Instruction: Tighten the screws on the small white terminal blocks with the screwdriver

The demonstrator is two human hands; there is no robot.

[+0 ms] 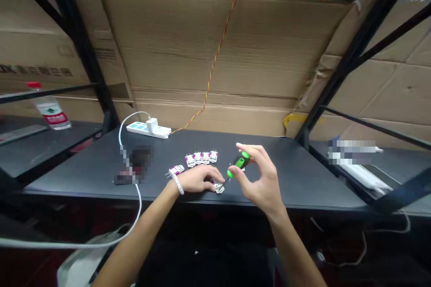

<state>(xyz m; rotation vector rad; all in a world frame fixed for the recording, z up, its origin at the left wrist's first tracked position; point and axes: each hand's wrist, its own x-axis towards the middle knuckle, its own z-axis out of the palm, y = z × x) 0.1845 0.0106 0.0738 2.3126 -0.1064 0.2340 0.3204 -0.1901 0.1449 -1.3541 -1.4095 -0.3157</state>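
My right hand (261, 179) pinches a small screwdriver (237, 165) with a green and black handle; its tip points down to the left. The tip meets a small white and purple connector block (219, 187) that my left hand (200, 179) presses onto the dark shelf top (296, 175). Just behind my left hand stands a row of several similar white and purple blocks (201, 158). One more block (176, 171) lies alone to the left of my wrist, which wears a white bracelet.
A white power strip (144, 129) with a plugged charger and white cable lies at the back left. A red-yellow twisted wire (215, 60) hangs down the cardboard wall. A water bottle (50, 107) stands far left. Black rack posts flank the shelf.
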